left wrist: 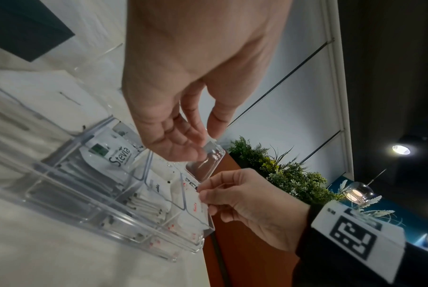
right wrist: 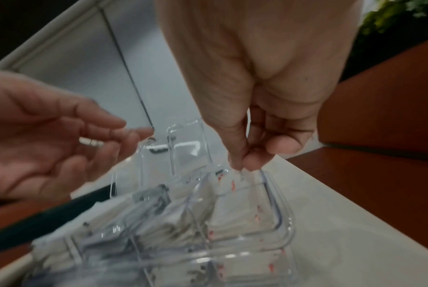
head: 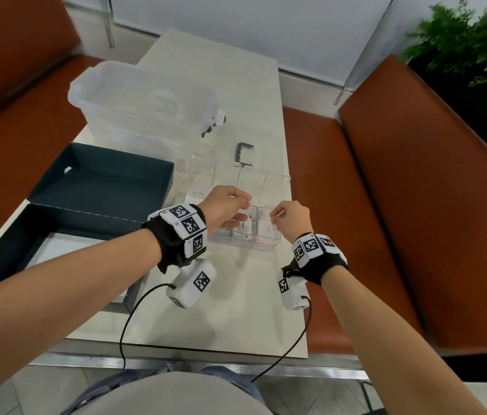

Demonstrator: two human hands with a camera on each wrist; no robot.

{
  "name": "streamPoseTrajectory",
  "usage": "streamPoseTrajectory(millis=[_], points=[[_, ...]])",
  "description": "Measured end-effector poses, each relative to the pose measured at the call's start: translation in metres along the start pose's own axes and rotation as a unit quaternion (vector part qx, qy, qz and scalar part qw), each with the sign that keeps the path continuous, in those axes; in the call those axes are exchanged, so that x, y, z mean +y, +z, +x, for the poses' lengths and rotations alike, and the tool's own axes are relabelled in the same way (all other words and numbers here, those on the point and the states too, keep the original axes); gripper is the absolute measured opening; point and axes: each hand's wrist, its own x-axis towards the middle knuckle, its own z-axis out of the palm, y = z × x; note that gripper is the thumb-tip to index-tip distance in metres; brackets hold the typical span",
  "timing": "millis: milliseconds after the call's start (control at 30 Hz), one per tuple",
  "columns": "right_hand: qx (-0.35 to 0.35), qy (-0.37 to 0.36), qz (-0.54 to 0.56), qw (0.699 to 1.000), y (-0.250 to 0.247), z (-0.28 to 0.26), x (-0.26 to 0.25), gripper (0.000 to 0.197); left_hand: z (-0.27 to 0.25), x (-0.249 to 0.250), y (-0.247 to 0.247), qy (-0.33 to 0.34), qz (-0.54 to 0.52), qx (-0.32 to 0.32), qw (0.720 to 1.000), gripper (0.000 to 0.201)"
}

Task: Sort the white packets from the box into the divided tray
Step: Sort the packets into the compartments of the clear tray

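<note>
The clear divided tray [head: 266, 248] [left wrist: 60, 194] [right wrist: 286, 229] stands on the table with its lid flaps raised; white packets fill its near compartments. My right hand [head: 275, 215] [left wrist: 202, 194] [right wrist: 242, 165] pinches the top edge of a white salt packet [head: 267, 227] [left wrist: 195, 207] [right wrist: 232, 186] with red print, standing in the rightmost compartment. My left hand [head: 245, 205] [left wrist: 202, 134] [right wrist: 134, 132] hovers over the neighbouring compartment, fingers relaxed and holding nothing, fingertips beside a raised clear flap [left wrist: 205, 161]. A Stevia packet [left wrist: 114, 155] stands further left. The dark box [head: 101, 181] lies open on the left.
A large clear plastic bin [head: 140, 106] stands behind the box. A dark C-shaped handle [head: 243, 152] lies beyond the tray. Orange bench seats [head: 415, 205] flank the table, whose right edge runs close to the tray. Cables hang from both wrist cameras.
</note>
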Motion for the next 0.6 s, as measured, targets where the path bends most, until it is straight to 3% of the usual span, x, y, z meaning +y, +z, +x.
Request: streamPoseTrajectory(millis=[133,300,600], points=[[-0.014,-0.044,-0.099,0.994,0.006,-0.005,-0.004,0.022,-0.002,-0.003,-0.004,-0.001,-0.006,0.003,1.0,0.018],[-0.025,-0.079,-0.215,0.973,0.009,-0.011,-0.009,0.018,-0.003,-0.005,-0.009,-0.001,-0.007,0.004,1.0,0.016],[-0.019,-0.104,-0.279,0.954,-0.01,-0.023,-0.036,0.021,-0.006,0.003,-0.022,0.01,0.016,-0.012,1.0,0.019]])
